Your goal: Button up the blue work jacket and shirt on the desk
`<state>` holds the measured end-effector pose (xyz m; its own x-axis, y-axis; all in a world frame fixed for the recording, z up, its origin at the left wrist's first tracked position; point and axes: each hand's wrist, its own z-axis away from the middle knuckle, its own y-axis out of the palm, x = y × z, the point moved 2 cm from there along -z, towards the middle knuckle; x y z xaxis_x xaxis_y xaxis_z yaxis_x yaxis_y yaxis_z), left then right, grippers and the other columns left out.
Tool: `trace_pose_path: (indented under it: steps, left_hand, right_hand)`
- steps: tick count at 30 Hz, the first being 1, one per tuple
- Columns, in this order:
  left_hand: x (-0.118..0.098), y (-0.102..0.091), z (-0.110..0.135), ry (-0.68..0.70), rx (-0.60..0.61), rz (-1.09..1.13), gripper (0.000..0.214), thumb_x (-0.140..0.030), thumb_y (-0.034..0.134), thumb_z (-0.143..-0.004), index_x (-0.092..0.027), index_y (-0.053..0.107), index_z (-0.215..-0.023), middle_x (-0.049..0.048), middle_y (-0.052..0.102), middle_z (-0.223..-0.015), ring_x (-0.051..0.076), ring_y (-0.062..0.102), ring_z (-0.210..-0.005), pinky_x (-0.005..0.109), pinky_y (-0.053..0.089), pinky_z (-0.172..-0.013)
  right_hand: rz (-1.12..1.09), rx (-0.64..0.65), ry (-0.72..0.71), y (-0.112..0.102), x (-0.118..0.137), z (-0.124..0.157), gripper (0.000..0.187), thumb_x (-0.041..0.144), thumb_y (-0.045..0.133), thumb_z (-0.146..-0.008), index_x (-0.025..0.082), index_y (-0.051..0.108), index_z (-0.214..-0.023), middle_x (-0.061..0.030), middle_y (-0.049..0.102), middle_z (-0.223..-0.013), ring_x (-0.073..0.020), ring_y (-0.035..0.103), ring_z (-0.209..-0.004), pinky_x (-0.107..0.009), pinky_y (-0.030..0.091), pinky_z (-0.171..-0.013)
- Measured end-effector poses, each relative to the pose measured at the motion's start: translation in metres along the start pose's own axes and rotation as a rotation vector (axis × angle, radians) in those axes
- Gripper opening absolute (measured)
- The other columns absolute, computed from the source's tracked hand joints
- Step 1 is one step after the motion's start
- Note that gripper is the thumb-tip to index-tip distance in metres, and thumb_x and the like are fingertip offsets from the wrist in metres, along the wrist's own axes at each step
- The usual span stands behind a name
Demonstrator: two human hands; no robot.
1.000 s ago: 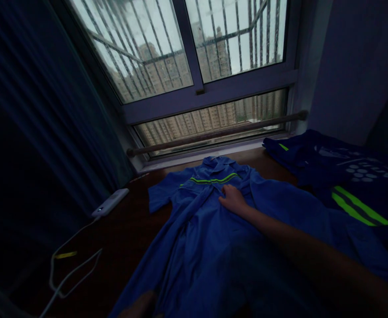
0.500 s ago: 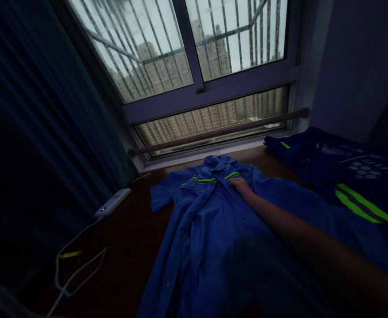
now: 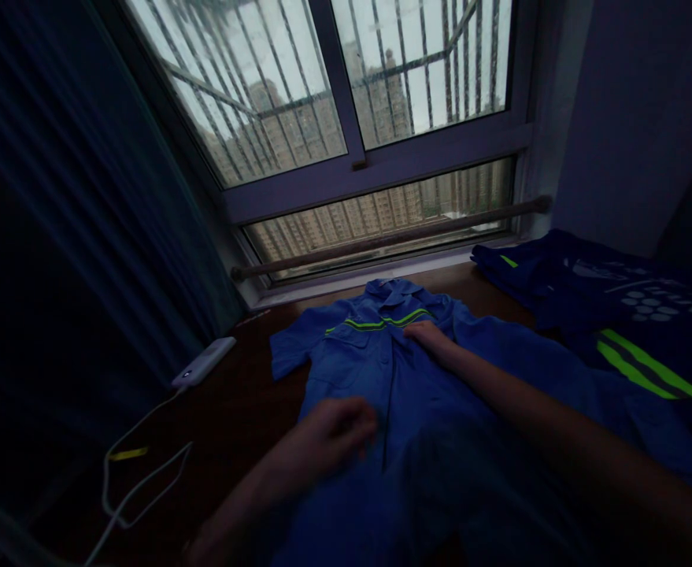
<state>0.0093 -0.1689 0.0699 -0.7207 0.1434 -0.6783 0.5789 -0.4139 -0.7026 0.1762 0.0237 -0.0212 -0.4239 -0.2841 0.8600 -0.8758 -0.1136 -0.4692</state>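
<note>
A blue short-sleeved work shirt [image 3: 346, 370] with yellow-green stripes across the chest lies spread out, collar toward the window. My right hand [image 3: 428, 337] is closed at the front edge of the shirt, just below the chest stripe, with a bit of cloth pinched in its fingers. Over the lower left front of the shirt is my left hand [image 3: 339, 425], fingers curled and smeared by motion. Whether it touches or holds cloth cannot be made out. The shirt's front panels lie together along a straight line of buttons.
Darker blue clothing [image 3: 587, 283] with a bright reflective band lies at the right. On the left are a white power strip [image 3: 205, 362], its looped cable [image 3: 105, 480] and a small yellow strip [image 3: 128, 454]. A curtain [image 3: 115, 197] and a barred window [image 3: 375, 165] with a rail stand behind.
My left hand has come into view from the lower left over the shirt. The bunched front panel now lies flatter and meets the other side. My right hand has shifted slightly left.
</note>
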Motion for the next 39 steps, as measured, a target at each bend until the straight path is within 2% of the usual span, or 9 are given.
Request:
trace_pose_path:
  steps: [3,6,10,14,18,23,28,31,39]
  left_hand:
    - [0.017,-0.004,-0.073,0.022,-0.289,-0.287,0.017,-0.029,0.051,-0.073,-0.017,0.055,-0.084,0.0054,0.061,-0.083,0.016,0.055,-0.076,0.024,0.041,-0.065]
    - [0.040,0.005,-0.123,-0.051,-0.321,-0.537,0.022,-0.031,0.052,-0.073,-0.015,0.050,-0.089,0.0091,0.058,-0.090,0.019,0.055,-0.082,0.026,0.041,-0.067]
    - [0.056,0.021,-0.156,-0.054,-0.360,-0.712,0.022,-0.031,0.042,-0.080,-0.016,0.045,-0.095,0.0100,0.054,-0.095,0.020,0.055,-0.080,0.028,0.040,-0.063]
    - [0.062,0.016,-0.182,-0.021,-0.502,-0.715,0.020,-0.033,0.040,-0.081,-0.017,0.046,-0.093,0.0084,0.055,-0.094,0.019,0.055,-0.080,0.027,0.038,-0.063]
    - [0.070,0.000,-0.204,0.006,-0.592,-0.563,0.020,-0.035,0.049,-0.076,-0.016,0.050,-0.084,0.0050,0.058,-0.079,0.017,0.056,-0.072,0.025,0.036,-0.060]
    - [0.082,-0.010,-0.208,0.154,-0.615,-0.213,0.025,-0.036,0.063,-0.063,-0.015,0.052,-0.070,0.0010,0.057,-0.064,0.015,0.054,-0.060,0.023,0.036,-0.054]
    - [0.087,-0.009,-0.204,0.124,-0.348,0.365,0.025,-0.027,0.069,-0.055,-0.014,0.051,-0.067,-0.0030,0.055,-0.048,0.011,0.052,-0.044,0.022,0.039,-0.045]
    - [0.085,-0.009,-0.201,0.080,-0.209,0.607,0.024,-0.017,0.069,-0.052,-0.012,0.053,-0.068,-0.0015,0.059,-0.050,0.012,0.057,-0.047,0.023,0.044,-0.050]
    - [0.100,-0.004,-0.210,0.063,-0.292,0.795,0.017,-0.011,0.067,-0.050,-0.012,0.057,-0.064,-0.0013,0.061,-0.053,0.011,0.057,-0.048,0.022,0.047,-0.052]
  right_hand:
    - [-0.071,0.103,0.124,0.006,0.000,0.001,0.019,0.017,0.044,-0.068,0.013,0.055,-0.053,0.0017,0.050,-0.041,-0.0077,0.042,-0.033,-0.018,0.033,-0.036]
    - [-0.089,0.137,0.199,0.011,-0.004,0.002,0.016,0.015,0.046,-0.066,0.012,0.056,-0.054,0.0013,0.052,-0.042,-0.0074,0.046,-0.035,-0.016,0.034,-0.037]
    - [-0.054,0.050,0.232,0.017,-0.014,-0.005,0.012,0.012,0.048,-0.064,0.012,0.060,-0.064,0.0007,0.056,-0.048,-0.0090,0.052,-0.043,-0.017,0.037,-0.042]
    - [0.019,-0.095,0.209,0.013,-0.023,-0.025,0.013,0.012,0.048,-0.065,0.013,0.061,-0.064,-0.0016,0.060,-0.057,-0.0108,0.056,-0.056,-0.018,0.038,-0.053]
    - [0.050,-0.193,0.187,0.008,-0.026,-0.038,0.012,0.014,0.049,-0.066,0.013,0.061,-0.064,-0.0045,0.062,-0.063,-0.0143,0.057,-0.067,-0.021,0.039,-0.060]
    - [-0.052,-0.199,0.115,0.008,-0.027,-0.035,0.016,0.018,0.048,-0.070,0.012,0.060,-0.079,-0.0030,0.062,-0.064,-0.0121,0.057,-0.059,-0.021,0.041,-0.056]
    - [-0.181,-0.130,0.047,0.004,-0.022,-0.030,0.015,0.019,0.049,-0.071,0.011,0.058,-0.080,-0.0010,0.061,-0.061,-0.0109,0.056,-0.054,-0.020,0.043,-0.052]
    - [-0.212,-0.093,0.001,0.005,-0.017,-0.028,0.013,0.019,0.051,-0.070,0.011,0.058,-0.077,-0.0005,0.060,-0.060,-0.0110,0.056,-0.054,-0.021,0.043,-0.052]
    - [-0.185,-0.056,-0.204,0.008,-0.006,-0.016,0.011,0.014,0.049,-0.071,0.016,0.057,-0.079,-0.0006,0.065,-0.069,-0.0120,0.061,-0.067,-0.025,0.046,-0.067]
